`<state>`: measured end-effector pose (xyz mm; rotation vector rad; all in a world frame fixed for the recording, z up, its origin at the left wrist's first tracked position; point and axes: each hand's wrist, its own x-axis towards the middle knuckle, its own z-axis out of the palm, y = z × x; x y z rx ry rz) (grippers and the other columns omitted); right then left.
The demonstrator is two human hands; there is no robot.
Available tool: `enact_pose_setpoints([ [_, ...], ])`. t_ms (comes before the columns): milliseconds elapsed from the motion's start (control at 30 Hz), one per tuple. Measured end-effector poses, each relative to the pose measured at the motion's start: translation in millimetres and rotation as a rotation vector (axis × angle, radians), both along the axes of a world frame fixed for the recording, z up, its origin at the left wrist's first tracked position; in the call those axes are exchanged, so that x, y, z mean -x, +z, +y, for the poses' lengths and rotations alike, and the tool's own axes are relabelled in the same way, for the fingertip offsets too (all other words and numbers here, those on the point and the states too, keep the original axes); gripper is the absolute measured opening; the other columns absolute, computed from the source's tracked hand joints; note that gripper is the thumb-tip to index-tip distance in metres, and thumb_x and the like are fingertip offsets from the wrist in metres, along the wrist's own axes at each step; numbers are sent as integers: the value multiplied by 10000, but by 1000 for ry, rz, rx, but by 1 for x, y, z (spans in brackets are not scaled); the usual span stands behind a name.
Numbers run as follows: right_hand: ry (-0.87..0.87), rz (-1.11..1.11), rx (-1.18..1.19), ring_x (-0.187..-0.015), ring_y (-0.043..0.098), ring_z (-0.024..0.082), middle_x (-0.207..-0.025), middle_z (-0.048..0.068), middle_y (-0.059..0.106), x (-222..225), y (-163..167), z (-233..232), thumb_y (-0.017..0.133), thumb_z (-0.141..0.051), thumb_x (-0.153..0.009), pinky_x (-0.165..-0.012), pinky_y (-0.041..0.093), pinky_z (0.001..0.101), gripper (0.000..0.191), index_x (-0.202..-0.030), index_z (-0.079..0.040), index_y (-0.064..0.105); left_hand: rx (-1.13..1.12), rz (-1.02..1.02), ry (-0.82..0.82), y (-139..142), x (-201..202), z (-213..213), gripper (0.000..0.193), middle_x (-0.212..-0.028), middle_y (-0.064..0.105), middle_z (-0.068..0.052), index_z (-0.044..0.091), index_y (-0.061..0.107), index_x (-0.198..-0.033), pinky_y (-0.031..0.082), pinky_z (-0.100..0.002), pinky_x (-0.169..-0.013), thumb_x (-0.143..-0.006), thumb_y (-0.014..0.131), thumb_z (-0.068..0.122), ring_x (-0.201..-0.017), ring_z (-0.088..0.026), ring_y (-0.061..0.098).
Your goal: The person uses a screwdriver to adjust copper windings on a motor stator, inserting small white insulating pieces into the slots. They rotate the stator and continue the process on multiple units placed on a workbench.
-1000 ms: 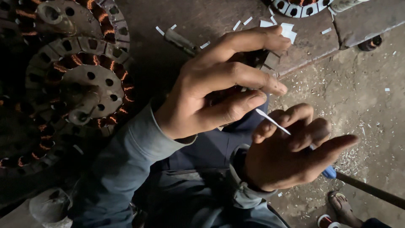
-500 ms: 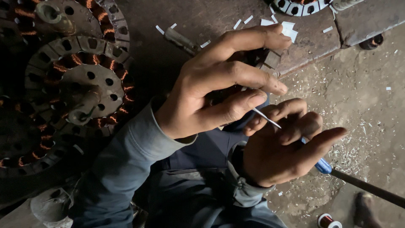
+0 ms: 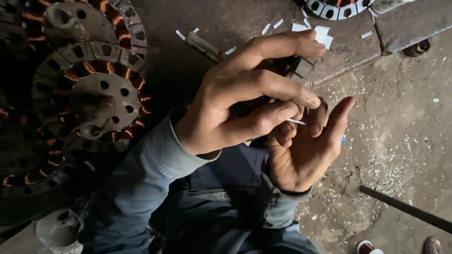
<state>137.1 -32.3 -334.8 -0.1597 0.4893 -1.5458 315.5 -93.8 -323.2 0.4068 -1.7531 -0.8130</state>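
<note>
- Far to the left, a stack of round motor stators (image 3: 89,94) is lying in deep shadow, their slots showing copper windings (image 3: 70,76) that are glowing orange where the light is catching them.
- Another such stator (image 3: 94,19) is sitting above it, partly out of view at the top edge.
- Low on the left, a pale cup-like thing (image 3: 56,230) is resting near the person's elbow; what it is I cannot tell.
- The grey-blue sleeve (image 3: 136,183) is running up from the lower left to the left hand (image 3: 235,108), which is arching over the middle of the view with its forefinger stretched out toward the upper right.
- The left hand's grip is pressed together: thumb and middle finger are pinching a thin white strip (image 3: 296,122), a narrow sliver that is poking out to the right, just above the other palm.
- Behind the hands, the dark bench (image 3: 235,23) is carrying scattered white paper slips (image 3: 320,32) and a short dull metal tool (image 3: 202,44).
- The right hand (image 3: 301,150) is turned palm up just under the strip, its fingers loosely curled and not closed on anything I can see, the strip's free end lying across them.
- To the right, the dusty floor (image 3: 405,117) is littered with tiny white offcuts (image 3: 391,174).
- A dark rod (image 3: 405,209) is lying slantwise on the floor at the lower right.
- At the bottom right edge, a small spool with a red rim (image 3: 366,246) is standing on the floor.
</note>
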Motion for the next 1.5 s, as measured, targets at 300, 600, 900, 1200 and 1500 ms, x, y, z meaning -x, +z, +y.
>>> enact_pose_setpoints([
  [300,5,-48,14,-599,641,257,-838,200,612,-1,-1,-3,436,-482,-1192,-501,537,261,615,-749,-58,390,-60,35,-39,1,-2,2,194,-1495,554,-134,111,703,-1252,484,-369,-1223,-1088,655,204,-1437,-270,535],
  [600,5,-111,-23,-731,651,326,-868,227,567,-2,4,1,367,-487,-1140,-628,590,341,600,-744,-36,379,-202,147,-199,7,-1,5,226,-1542,543,-138,40,625,-1287,450,-385,-1258,-1184,549,226,-1452,-243,501],
  [900,-8,265,345,-739,624,329,-945,239,583,-3,1,16,329,-365,-1232,-694,537,388,532,-847,-13,433,-170,57,68,19,-3,11,247,-1382,633,-154,46,701,-1200,511,-352,-1104,-1097,547,209,-1302,-242,632],
  [1200,-154,494,379,-989,665,326,-1121,227,564,-4,23,26,555,-80,-1019,-904,561,402,183,-1131,14,446,-179,48,138,26,-8,18,246,-1244,710,-117,20,704,-1131,532,-330,-1089,-1109,533,195,-1181,-192,684],
  [1500,-367,671,395,-809,705,299,-994,206,663,-16,29,33,516,-126,-1113,-746,634,412,203,-1242,-36,388,-114,74,168,27,-6,18,214,-1223,718,-118,25,688,-1135,536,-336,-1087,-1059,605,208,-1169,-196,695],
])
